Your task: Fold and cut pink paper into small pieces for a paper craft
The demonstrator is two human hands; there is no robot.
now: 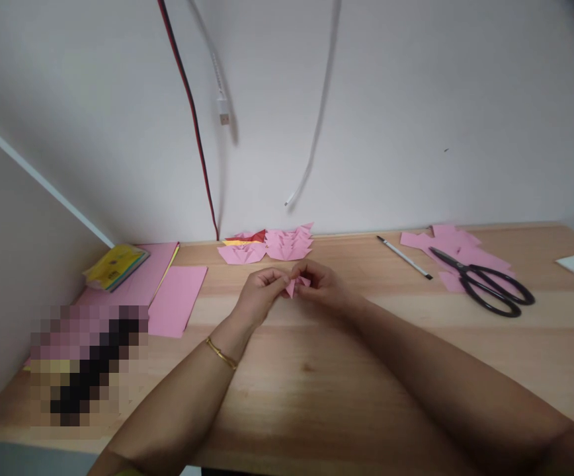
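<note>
A small folded piece of pink paper (291, 287) is held between both hands above the middle of the wooden table (287, 396). My left hand (262, 291) pinches its left side with thumb and fingertips. On the right side, my right hand (321, 284) grips it with curled fingers, which hide part of the folds. Just behind the hands, near the wall, stand rows of folded pink paper pieces (289, 244), with a red piece (253, 236) and a yellow one (237, 242) among them at the left.
Black-handled scissors (485, 284) lie on pink paper scraps (470, 248) at the right, beside a pen (405, 257). Pink sheets (178, 301) and a yellow packet (116, 266) are at the left, near a pixelated dark object. Cables (192, 106) hang along the wall.
</note>
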